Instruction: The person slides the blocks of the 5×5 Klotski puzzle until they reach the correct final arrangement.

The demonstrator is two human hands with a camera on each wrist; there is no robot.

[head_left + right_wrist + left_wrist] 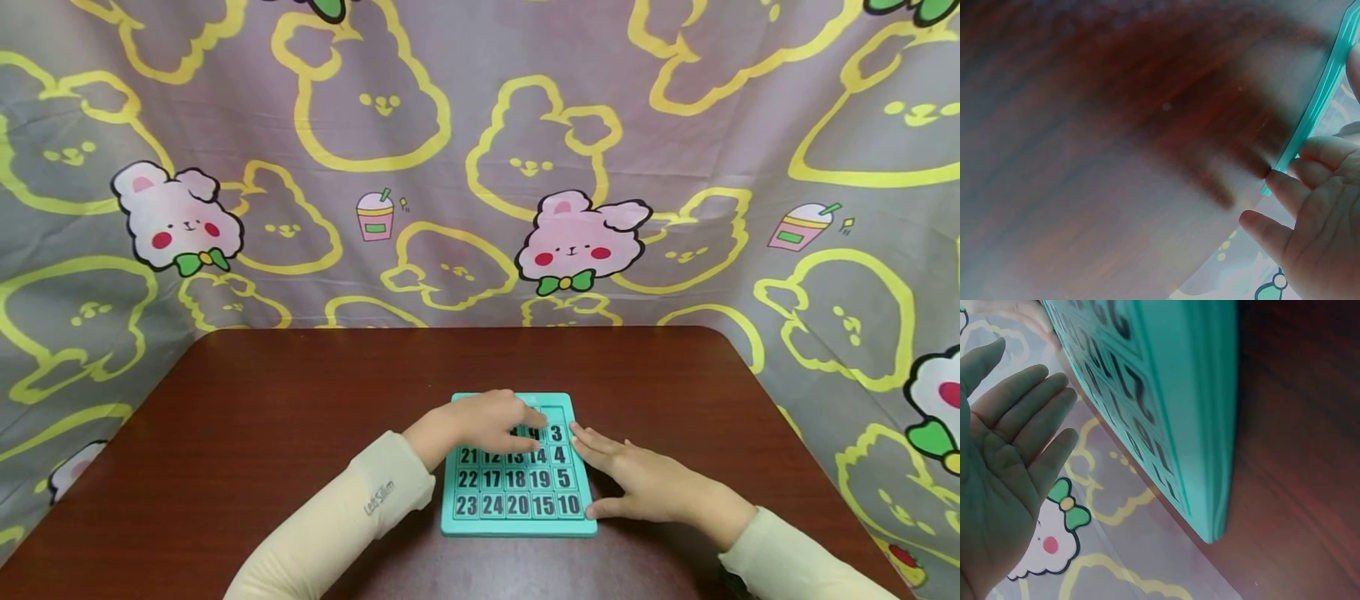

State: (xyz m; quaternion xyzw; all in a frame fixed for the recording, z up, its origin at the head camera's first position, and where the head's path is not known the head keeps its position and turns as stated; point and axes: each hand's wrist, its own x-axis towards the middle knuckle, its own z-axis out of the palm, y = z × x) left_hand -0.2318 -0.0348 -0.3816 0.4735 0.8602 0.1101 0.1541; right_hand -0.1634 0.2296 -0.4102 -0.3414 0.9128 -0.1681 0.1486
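A turquoise number slide puzzle (517, 527) lies flat on the table, its square tiles printed with black numbers. Over its upper rows reaches my left hand (491, 421), covering several tiles, with fingertips close over the 9 tile (534, 434). A blank turquoise spot shows above the 3 tile (556, 433) at the top right. Along the puzzle's right edge lies my right hand (648, 477), fingers extended against the frame and thumb near the lower right corner. In the left wrist view the left palm (997, 462) shows with loosely straight fingers. The right wrist view shows fingertips (1285, 187) at the turquoise edge.
The dark reddish-brown table (300, 400) spreads around the puzzle. Behind and beside it hangs a grey-pink curtain (465, 192) with yellow outlines and cartoon rabbits. Pale long sleeves (337, 525) cover both forearms.
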